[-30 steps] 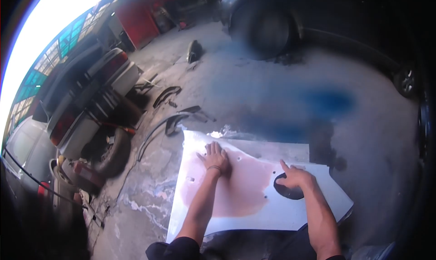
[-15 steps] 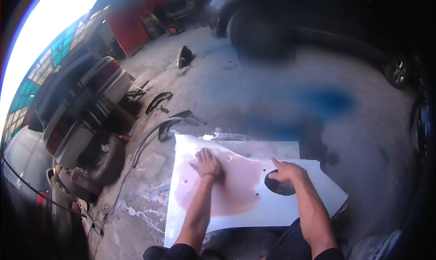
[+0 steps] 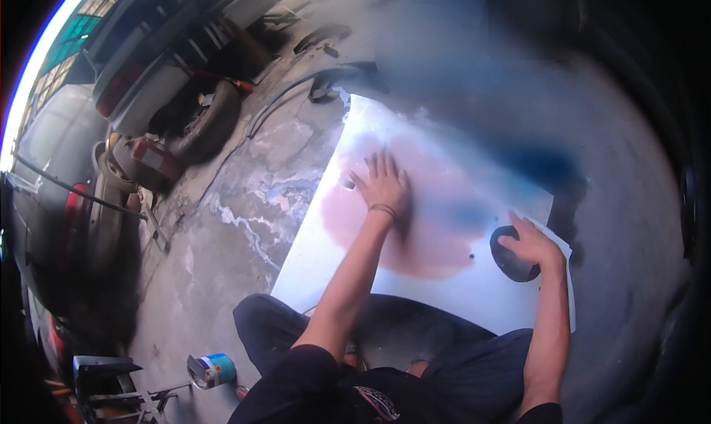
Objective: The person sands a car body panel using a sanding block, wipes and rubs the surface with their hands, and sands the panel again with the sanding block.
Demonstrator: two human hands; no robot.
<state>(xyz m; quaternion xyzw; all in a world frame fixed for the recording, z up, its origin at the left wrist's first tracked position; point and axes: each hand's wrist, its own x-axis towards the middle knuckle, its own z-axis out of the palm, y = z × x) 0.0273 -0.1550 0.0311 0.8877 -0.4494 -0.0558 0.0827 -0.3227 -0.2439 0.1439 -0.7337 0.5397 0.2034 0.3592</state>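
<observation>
A white car body panel [image 3: 311,265] with a broad pinkish patch lies before my knees. My left hand [image 3: 388,187] rests flat on this patch, fingers spread, close to a small rectangular slot. It wears a thin dark band at the wrist. At the panel's right side, my right hand [image 3: 536,245] is beside a large round hole [image 3: 512,262]. Its index finger is stretched out and its thumb reaches over the hole. Neither hand shows a tool. A blurry bluish smear covers part of the view over the panel's right half.
A blue-labelled can [image 3: 213,370] stands on the floor at lower left. A tyre [image 3: 204,124], car bumpers and a red container [image 3: 148,161] crowd the left. Dark curved trim pieces [image 3: 342,79] lie beyond the panel. A metal stand [image 3: 137,394] is at bottom left.
The view has tilted down, bringing my knees and the can into sight. My left hand has shifted slightly over the pink patch toward the slot. My right hand remains by the hole.
</observation>
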